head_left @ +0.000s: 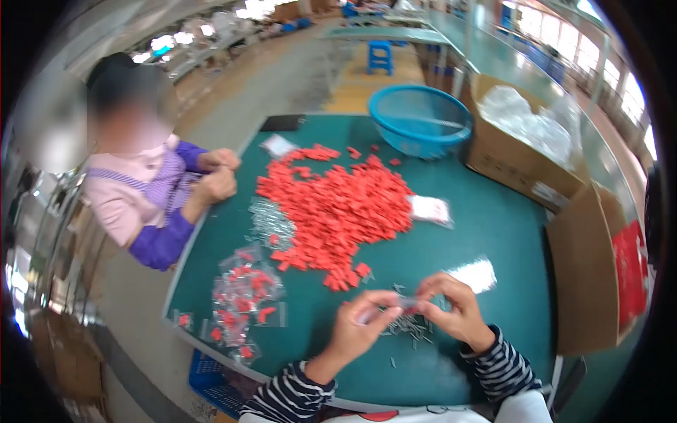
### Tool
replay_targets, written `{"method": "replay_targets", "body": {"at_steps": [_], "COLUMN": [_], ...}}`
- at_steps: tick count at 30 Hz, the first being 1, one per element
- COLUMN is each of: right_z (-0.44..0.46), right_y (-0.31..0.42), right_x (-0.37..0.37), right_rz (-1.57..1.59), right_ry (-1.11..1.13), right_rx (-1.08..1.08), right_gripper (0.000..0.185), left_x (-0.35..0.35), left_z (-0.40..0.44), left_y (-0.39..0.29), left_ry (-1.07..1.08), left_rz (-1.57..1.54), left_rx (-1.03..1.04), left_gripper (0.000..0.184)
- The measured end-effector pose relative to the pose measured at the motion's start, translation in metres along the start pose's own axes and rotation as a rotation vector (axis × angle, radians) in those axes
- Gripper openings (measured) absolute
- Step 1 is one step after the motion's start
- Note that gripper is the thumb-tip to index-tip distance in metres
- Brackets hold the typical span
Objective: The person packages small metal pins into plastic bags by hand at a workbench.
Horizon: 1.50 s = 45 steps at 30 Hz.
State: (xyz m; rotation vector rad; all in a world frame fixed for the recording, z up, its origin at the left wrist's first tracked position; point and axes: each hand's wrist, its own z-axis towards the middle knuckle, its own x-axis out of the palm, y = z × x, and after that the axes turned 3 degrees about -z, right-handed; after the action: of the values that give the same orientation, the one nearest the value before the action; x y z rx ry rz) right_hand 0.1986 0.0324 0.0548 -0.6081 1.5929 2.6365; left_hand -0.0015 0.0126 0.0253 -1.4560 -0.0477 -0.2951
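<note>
Both my hands meet above the green table's front part. My left hand (361, 324) pinches one side of a small clear plastic bag (407, 302), and my right hand (451, 307) pinches its other side. What the bag holds is too small to tell. Small metal screws (409, 328) lie scattered under my hands. A large heap of red plastic pieces (338, 208) covers the table's middle, with a pile of metal pieces (270, 222) at its left edge. Filled bags with red pieces (243, 296) lie at the front left.
A co-worker (144, 169) stands at the left edge, hands together. A blue basket (419, 121) sits at the back, beside a cardboard box (518, 151) with plastic bags. Another box (589, 268) stands at right. White packets (430, 210) lie beside the heap.
</note>
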Motion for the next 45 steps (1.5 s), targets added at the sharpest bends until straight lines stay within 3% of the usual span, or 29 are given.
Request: {"method": "replay_targets", "body": {"at_steps": [7,11,14,17,21,26,28,29,32,35,36,37,41,45], "right_z": [0.000,0.000,0.001,0.003,0.002,0.000,-0.006,-0.007,0.018,0.036,0.042,0.045,0.048,0.014], "right_y": [0.002,0.004,0.006,0.006,0.005,0.006,-0.007,-0.014,-0.001,0.012,0.023,0.042,0.068,0.026], "right_x": [0.004,0.007,0.008,0.003,0.009,0.016,0.021,0.022,0.028,0.043,0.052,0.059,0.061,0.042], "right_rz": [-0.001,-0.079,-0.181,-0.168,-0.146,-0.181,-0.033,0.039,0.142,0.239,0.255,0.310,0.211,0.099], "right_ry": [0.027,0.003,-0.016,0.043,0.064,0.080,0.007,-0.027,-0.088,0.006,0.072,0.101,0.005,-0.036], "right_rx": [0.101,0.066,-0.007,0.004,-0.033,0.065,0.246,0.342,0.369,0.254,0.188,0.134,0.005,0.295], "right_gripper": [0.009,0.008,0.007,0.008,0.007,0.007,0.009,0.010,0.010,0.015,0.018,0.022,0.026,0.018], "left_x": [-0.011,-0.003,-0.005,-0.006,-0.009,-0.014,-0.011,-0.012,-0.013,-0.022,-0.015,-0.014,-0.010,-0.007], "left_z": [0.000,0.003,0.003,0.000,0.005,0.003,0.009,0.012,0.016,0.012,0.012,0.010,0.006,0.005], "left_y": [0.021,0.013,0.017,-0.004,0.022,0.024,0.043,0.048,0.044,0.044,0.057,0.013,0.017,0.009], "left_ry": [0.093,0.093,0.107,0.125,0.197,0.197,0.166,0.089,-0.112,0.021,0.001,0.024,0.002,-0.048], "left_rz": [-0.053,0.000,0.063,0.260,0.163,0.191,0.087,0.008,-0.194,-0.343,-0.431,-0.308,-0.416,-0.411], "left_rx": [-0.013,0.159,0.160,-0.042,0.268,0.081,0.105,0.023,-0.140,-0.380,-0.338,-0.395,-0.315,-0.134], "left_gripper": [0.011,0.010,0.011,0.015,0.015,0.012,0.015,0.016,0.018,0.018,0.019,0.022,0.034,0.040]}}
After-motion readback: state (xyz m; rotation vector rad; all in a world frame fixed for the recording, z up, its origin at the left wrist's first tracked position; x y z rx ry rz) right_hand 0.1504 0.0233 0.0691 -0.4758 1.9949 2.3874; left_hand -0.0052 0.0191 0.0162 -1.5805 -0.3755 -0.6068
